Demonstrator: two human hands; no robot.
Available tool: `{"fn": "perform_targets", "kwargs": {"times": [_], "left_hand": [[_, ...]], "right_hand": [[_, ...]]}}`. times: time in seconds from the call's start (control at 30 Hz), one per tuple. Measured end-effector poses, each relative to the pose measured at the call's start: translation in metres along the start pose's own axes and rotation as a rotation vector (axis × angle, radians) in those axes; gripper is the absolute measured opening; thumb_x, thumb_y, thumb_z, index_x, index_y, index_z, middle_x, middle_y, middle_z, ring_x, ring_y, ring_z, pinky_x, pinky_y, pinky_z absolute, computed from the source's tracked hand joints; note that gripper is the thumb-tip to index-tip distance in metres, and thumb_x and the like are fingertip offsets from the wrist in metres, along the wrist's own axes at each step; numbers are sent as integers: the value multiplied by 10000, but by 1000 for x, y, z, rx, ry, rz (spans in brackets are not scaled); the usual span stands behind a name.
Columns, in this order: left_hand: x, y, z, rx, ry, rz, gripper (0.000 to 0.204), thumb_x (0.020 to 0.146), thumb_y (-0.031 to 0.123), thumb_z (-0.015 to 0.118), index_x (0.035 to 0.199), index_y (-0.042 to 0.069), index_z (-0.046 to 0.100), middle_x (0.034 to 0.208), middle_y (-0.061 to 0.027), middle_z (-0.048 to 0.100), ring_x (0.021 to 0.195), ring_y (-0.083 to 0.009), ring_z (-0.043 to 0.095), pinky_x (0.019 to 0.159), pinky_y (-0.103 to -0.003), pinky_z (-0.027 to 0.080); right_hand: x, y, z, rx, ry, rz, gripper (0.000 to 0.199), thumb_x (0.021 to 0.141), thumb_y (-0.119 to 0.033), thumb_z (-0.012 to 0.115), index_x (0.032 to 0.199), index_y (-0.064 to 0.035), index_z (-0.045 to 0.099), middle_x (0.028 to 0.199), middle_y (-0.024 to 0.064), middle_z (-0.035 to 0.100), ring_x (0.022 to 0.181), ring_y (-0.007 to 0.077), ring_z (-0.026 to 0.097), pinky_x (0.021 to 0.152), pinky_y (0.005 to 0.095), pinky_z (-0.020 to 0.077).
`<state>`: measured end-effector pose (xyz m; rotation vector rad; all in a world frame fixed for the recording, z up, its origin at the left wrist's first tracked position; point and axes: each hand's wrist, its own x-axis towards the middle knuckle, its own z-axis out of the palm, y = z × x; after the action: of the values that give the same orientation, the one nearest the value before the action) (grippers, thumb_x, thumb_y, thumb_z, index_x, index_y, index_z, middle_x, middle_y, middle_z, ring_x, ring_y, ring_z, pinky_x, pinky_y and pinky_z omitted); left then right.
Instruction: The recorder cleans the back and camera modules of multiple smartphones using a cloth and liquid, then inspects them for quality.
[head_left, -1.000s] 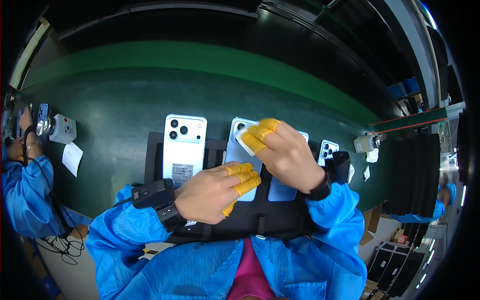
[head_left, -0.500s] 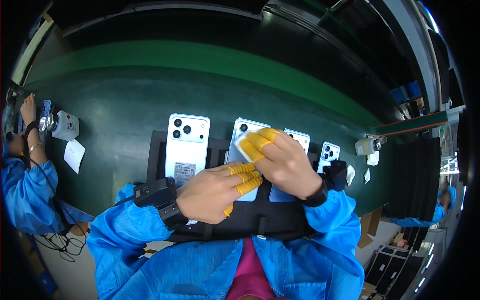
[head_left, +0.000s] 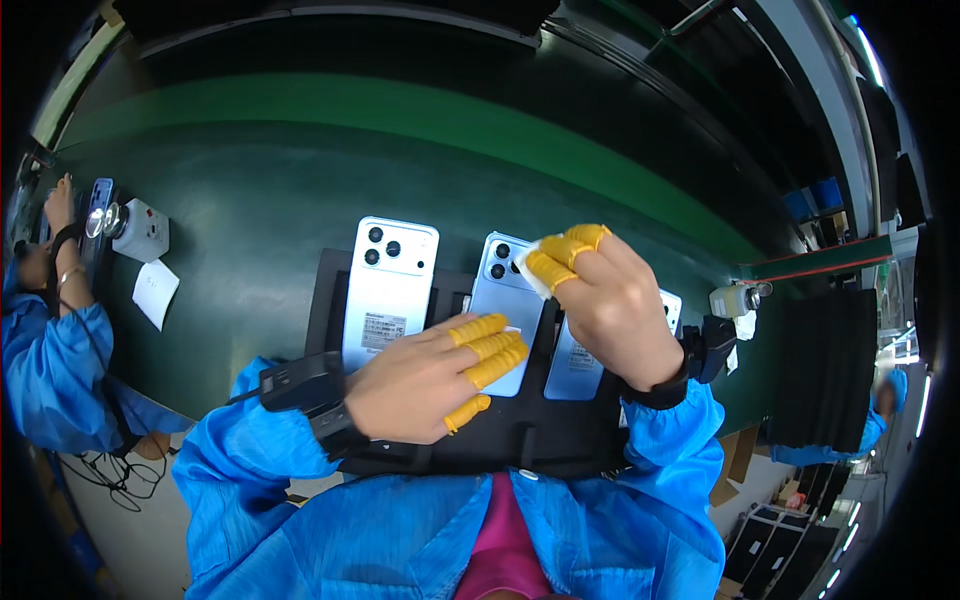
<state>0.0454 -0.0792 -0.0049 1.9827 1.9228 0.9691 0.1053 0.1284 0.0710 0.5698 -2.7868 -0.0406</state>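
Several pale blue and silver phones lie face down in a row, their camera lenses at the far end. My left hand (head_left: 408, 388) rests flat across the lower part of the middle phone (head_left: 505, 305), with yellow covers on its fingers. Pinched in my right hand (head_left: 625, 308), also in yellow finger covers, is a folded white wipe (head_left: 533, 272) at the top right corner of that phone, beside its cameras. Left of it is a phone with a printed label (head_left: 388, 290). My right hand partly hides the phone on the right (head_left: 573, 368) and one beyond it (head_left: 671, 305).
Under the phones lies a black tray (head_left: 470, 445) on the green table (head_left: 270, 190). Far left are a white dispenser bottle (head_left: 146, 232), a paper slip (head_left: 155, 292) and a co-worker's arm (head_left: 70, 290). Another bottle (head_left: 733, 300) stands at right, near crumpled white wipes (head_left: 745, 326).
My right hand has moved right with the wipe, uncovering more of the middle phone's cameras. My left hand remains on the phone. The view has shifted slightly.
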Motion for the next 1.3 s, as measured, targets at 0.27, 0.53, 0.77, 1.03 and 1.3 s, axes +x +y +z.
{"fn": "perform_targets", "kwargs": {"times": [0.27,0.53,0.77,1.03,1.3], "left_hand": [[-59,12,-7,101,172,-385,577,819,169,633,1345,8,462,1349,-199,482,1282,-363,429,1089,-408,336],[-64,7,-8,21,208,-346,628,720,47,583,1330,-35,456,1249,-210,538,1267,-349,445,1091,-399,343],[-65,8,-6,16,231,-355,531,788,100,591,1290,-38,490,1238,-211,544,1251,-348,458,1074,-397,361],[-73,6,-1,6,212,-376,497,807,134,597,1274,-14,512,1203,-213,555,1192,-392,490,992,-430,426],[-58,5,-8,-28,207,-315,584,808,59,570,1373,29,425,1335,-183,500,1304,-361,402,1062,-406,368]], "right_hand": [[81,-25,59,198,158,-230,154,634,-18,673,786,-9,699,798,90,631,801,244,592,738,336,519],[78,-32,78,111,99,-297,89,671,-60,673,742,-8,680,735,82,585,772,226,576,731,333,509],[63,-43,59,205,44,-246,105,644,-52,681,741,-13,677,747,77,586,778,232,575,768,349,510],[74,-50,72,168,63,-353,123,619,-67,681,730,-14,675,754,69,589,783,220,560,784,322,508],[5,14,-8,57,-13,5,158,614,52,662,757,-2,699,725,121,620,746,284,617,721,392,524]]}}
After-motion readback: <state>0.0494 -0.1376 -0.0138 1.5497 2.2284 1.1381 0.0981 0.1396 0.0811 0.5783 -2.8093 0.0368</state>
